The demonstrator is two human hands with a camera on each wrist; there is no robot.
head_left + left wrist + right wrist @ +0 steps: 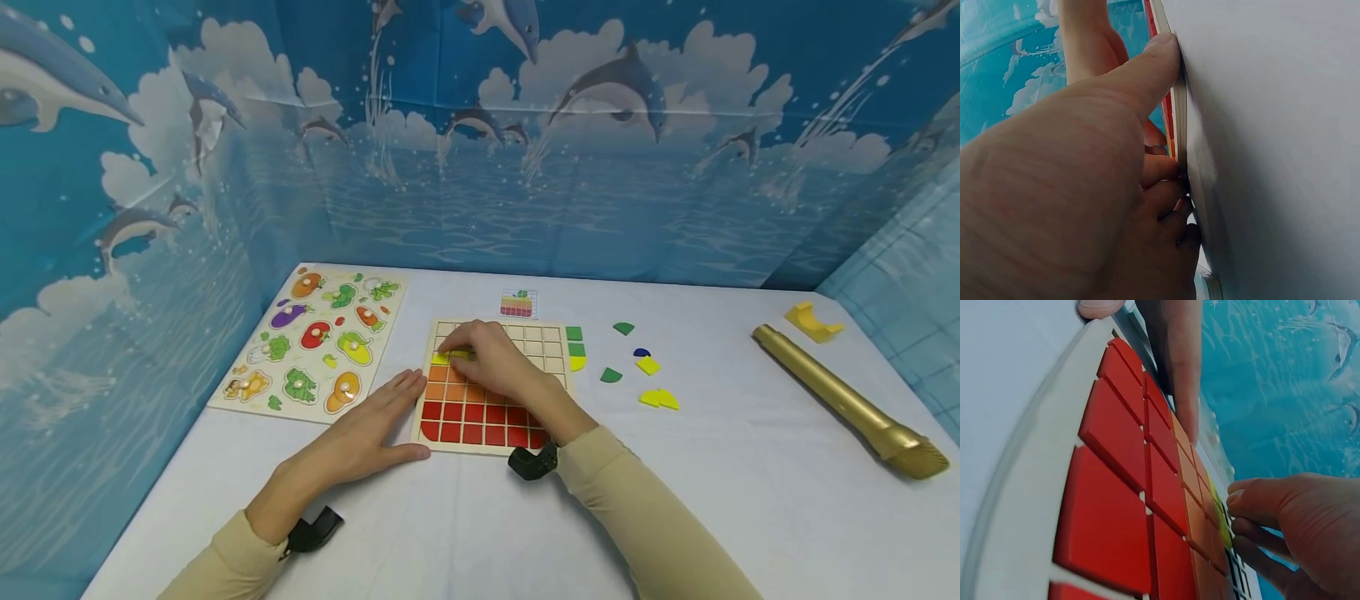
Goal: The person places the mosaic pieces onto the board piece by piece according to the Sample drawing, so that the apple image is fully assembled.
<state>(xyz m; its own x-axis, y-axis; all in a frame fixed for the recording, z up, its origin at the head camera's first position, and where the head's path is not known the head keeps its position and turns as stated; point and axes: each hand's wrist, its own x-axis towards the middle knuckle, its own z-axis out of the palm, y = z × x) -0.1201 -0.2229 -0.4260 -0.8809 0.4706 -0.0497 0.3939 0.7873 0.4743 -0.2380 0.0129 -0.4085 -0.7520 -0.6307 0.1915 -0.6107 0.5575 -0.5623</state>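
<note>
A square wooden grid board (489, 452) lies on the white table, with red tiles (474, 434) in its two nearest rows and orange tiles (455, 392) above them. My left hand (360, 437) rests at the board's left edge, thumb and fingers extended; in the left wrist view the thumb (1147, 65) touches the board's side. Over the board, my right hand (491, 358) has its fingers bent around a yellow tile (459, 355) at the left of the row above the orange. Yellow also shows beside the fingers in the right wrist view (1221, 519). The palm hides part of that row.
A vegetable puzzle board (303, 410) lies left. Right of the grid are green tiles (574, 342), green wedges (623, 328), yellow pieces (660, 399) and a dark blue piece (642, 352). A small pattern card (519, 304) lies behind; a gold microphone-shaped object (840, 396) and yellow holder (813, 323) sit far right.
</note>
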